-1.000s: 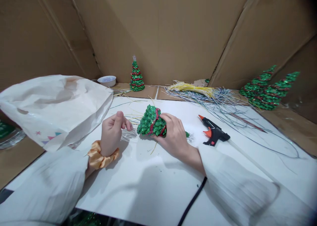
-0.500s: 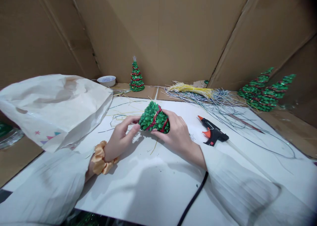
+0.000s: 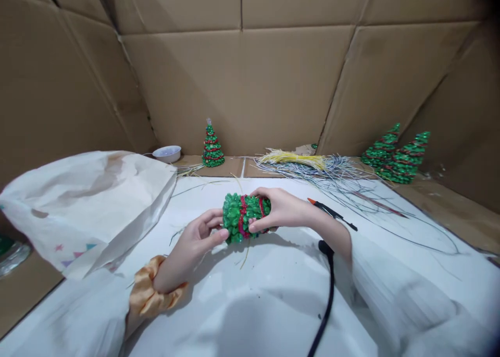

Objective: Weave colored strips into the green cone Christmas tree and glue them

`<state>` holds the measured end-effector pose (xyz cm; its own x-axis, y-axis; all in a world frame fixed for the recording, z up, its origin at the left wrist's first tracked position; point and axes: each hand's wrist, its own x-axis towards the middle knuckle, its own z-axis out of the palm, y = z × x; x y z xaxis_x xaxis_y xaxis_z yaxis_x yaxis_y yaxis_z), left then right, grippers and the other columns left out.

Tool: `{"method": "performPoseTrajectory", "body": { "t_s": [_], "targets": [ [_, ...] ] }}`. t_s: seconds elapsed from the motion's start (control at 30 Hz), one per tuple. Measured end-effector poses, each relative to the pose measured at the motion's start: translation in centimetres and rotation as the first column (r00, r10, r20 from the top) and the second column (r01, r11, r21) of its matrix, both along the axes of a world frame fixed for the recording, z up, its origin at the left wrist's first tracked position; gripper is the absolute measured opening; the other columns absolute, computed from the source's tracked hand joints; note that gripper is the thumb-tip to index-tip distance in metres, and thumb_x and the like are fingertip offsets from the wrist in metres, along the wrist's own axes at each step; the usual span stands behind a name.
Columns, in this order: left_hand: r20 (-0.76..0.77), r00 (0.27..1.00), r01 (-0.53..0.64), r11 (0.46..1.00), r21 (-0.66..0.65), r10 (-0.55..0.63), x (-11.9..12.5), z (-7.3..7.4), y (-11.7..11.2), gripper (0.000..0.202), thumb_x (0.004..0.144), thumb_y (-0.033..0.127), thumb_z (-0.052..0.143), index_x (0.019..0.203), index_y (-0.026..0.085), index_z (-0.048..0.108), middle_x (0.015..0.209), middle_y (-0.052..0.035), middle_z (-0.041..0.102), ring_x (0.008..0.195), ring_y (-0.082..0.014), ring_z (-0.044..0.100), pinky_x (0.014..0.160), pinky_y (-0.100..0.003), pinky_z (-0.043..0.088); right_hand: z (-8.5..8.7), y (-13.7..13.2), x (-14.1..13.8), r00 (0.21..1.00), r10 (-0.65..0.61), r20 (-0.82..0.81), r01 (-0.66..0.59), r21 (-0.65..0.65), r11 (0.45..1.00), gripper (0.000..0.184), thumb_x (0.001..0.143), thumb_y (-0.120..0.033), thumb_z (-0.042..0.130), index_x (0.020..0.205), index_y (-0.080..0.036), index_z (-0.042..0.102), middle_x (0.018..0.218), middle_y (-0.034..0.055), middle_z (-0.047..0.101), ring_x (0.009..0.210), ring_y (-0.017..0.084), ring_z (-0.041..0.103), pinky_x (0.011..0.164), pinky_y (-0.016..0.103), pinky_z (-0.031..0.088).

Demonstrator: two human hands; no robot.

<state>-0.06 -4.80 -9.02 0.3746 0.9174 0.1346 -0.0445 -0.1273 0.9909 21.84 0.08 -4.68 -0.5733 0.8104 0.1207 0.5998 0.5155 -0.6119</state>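
A small green glittery tree (image 3: pixel 244 216) with red bands lies sideways in the air above the white table (image 3: pixel 250 305). My right hand (image 3: pixel 279 209) grips its right end, fingers wrapped round it. My left hand (image 3: pixel 195 242) touches its left end, thumb and fingertips pinched against the wide base. A gold scrunchie (image 3: pixel 150 297) sits on my left wrist. Both arms wear white sleeves.
A crumpled white paper bag (image 3: pixel 86 206) lies at the left. A black glue gun (image 3: pixel 332 211) with its cord (image 3: pixel 326 294) rests behind my right wrist. Yellow and silver strips (image 3: pixel 312 164), a white bowl (image 3: pixel 167 152), one finished tree (image 3: pixel 212 144) and two more trees (image 3: pixel 394 154) line the cardboard walls.
The tree has risen off the table and turned sideways. My left hand has moved right from its own spot onto the tree's base. The camera has tilted up.
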Motion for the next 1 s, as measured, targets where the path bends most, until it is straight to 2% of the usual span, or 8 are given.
{"method": "performPoseTrajectory", "body": {
  "t_s": [0.1, 0.2, 0.47, 0.63, 0.73, 0.83, 0.93, 1.0],
  "targets": [
    [0.06, 0.996, 0.066, 0.994, -0.09, -0.06, 0.0, -0.1, 0.0, 0.041, 0.08, 0.024, 0.059, 0.12, 0.022, 0.053, 0.12, -0.0087, 0.059, 0.108, -0.0245, 0.055, 0.087, -0.034, 0.044, 1.4, 0.4, -0.1, 0.997, 0.042, 0.072, -0.038, -0.052, 0.998, 0.057, 0.057, -0.047, 0.073, 0.102, -0.016, 0.058, 0.077, 0.0017, 0.064, 0.059, 0.013, 0.058, 0.049, 0.023, 0.04],
    [0.084, 0.992, 0.102, 0.986, -0.13, -0.091, 0.0, 0.0, 0.3, 0.039, 0.079, 0.022, 0.059, 0.118, 0.023, 0.055, 0.12, -0.0075, 0.06, 0.11, -0.0238, 0.054, 0.089, -0.033, 0.043, 2.1, 0.5, -0.4, 0.993, 0.021, 0.113, -0.018, -0.027, 0.999, 0.056, 0.056, -0.045, 0.074, 0.101, -0.015, 0.06, 0.076, 0.0018, 0.064, 0.058, 0.013, 0.057, 0.048, 0.023, 0.038],
    [0.031, 0.98, 0.2, 0.961, -0.19, -0.197, 0.0, 0.0, 0.6, 0.038, 0.076, 0.02, 0.062, 0.114, 0.023, 0.06, 0.119, -0.0061, 0.061, 0.111, -0.0237, 0.054, 0.091, -0.033, 0.042, 2.0, 0.2, -0.5, 0.986, 0.047, 0.158, -0.051, 0.021, 0.998, 0.057, 0.054, -0.044, 0.075, 0.101, -0.017, 0.059, 0.086, 0.0029, 0.065, 0.065, 0.014, 0.058, 0.052, 0.023, 0.039],
    [0.117, 0.98, 0.187, 0.953, -0.24, -0.163, -0.5, -0.2, 0.8, 0.038, 0.079, 0.019, 0.058, 0.117, 0.023, 0.058, 0.118, -0.0054, 0.061, 0.108, -0.022, 0.055, 0.088, -0.03, 0.042, 1.6, 0.1, -0.7, 0.983, -0.011, 0.184, -0.022, 0.174, 0.985, 0.058, 0.059, -0.053, 0.07, 0.105, -0.018, 0.058, 0.087, 0.0043, 0.064, 0.073, 0.019, 0.06, 0.057, 0.026, 0.04],
    [0.157, 0.98, 0.157, 0.956, -0.25, -0.12, -0.8, -0.2, 1.0, 0.034, 0.081, 0.021, 0.057, 0.114, 0.021, 0.059, 0.113, -0.0063, 0.063, 0.104, -0.0216, 0.057, 0.086, -0.029, 0.043, 1.8, -0.3, -1.1, 0.979, -0.098, 0.177, 0.011, 0.434, 0.901, 0.062, 0.063, -0.055, 0.067, 0.109, -0.016, 0.055, 0.096, 0.0091, 0.063, 0.088, 0.025, 0.058, 0.07, 0.033, 0.043],
    [0.191, 0.98, 0.1, 0.963, -0.252, -0.052, -0.9, 0.1, 1.1, 0.025, 0.08, 0.025, 0.058, 0.104, 0.019, 0.063, 0.099, -0.0061, 0.068, 0.091, -0.0208, 0.061, 0.079, -0.03, 0.046, 2.8, -1.6, -1.5, 0.994, -0.039, 0.102, -0.043, 0.695, 0.718, 0.044, 0.076, -0.054, 0.057, 0.099, -0.016, 0.056, 0.096, 0.0101, 0.061, 0.095, 0.024, 0.054, 0.08, 0.037, 0.039],
    [0.234, 0.971, 0.014, 0.969, -0.245, 0.045, -0.9, 0.6, 1.2, 0.007, 0.077, 0.025, 0.061, 0.078, 0.02, 0.066, 0.073, -0.0019, 0.068, 0.069, -0.0172, 0.061, 0.069, -0.028, 0.048, 3.4, -3.8, -2.1, 0.986, 0.123, 0.111, -0.164, 0.765, 0.623, 0.034, 0.088, -0.046, 0.039, 0.074, -0.021, 0.056, 0.071, 0.0039, 0.057, 0.076, 0.018, 0.054, 0.068, 0.031, 0.039],
    [0.278, 0.954, -0.046, 0.97, -0.237, 0.114, -1.1, 0.8, 1.5, 0.006, 0.075, 0.025, 0.063, 0.071, 0.021, 0.065, 0.067, -0.0005, 0.066, 0.067, -0.0164, 0.06, 0.07, -0.029, 0.049, 2.9, -5.0, -2.3, 0.965, 0.172, 0.199, -0.263, 0.727, 0.635, 0.034, 0.09, -0.038, 0.038, 0.066, -0.021, 0.054, 0.061, 0.0019, 0.054, 0.063, 0.016, 0.052, 0.058, 0.028, 0.036]
  ]
}}
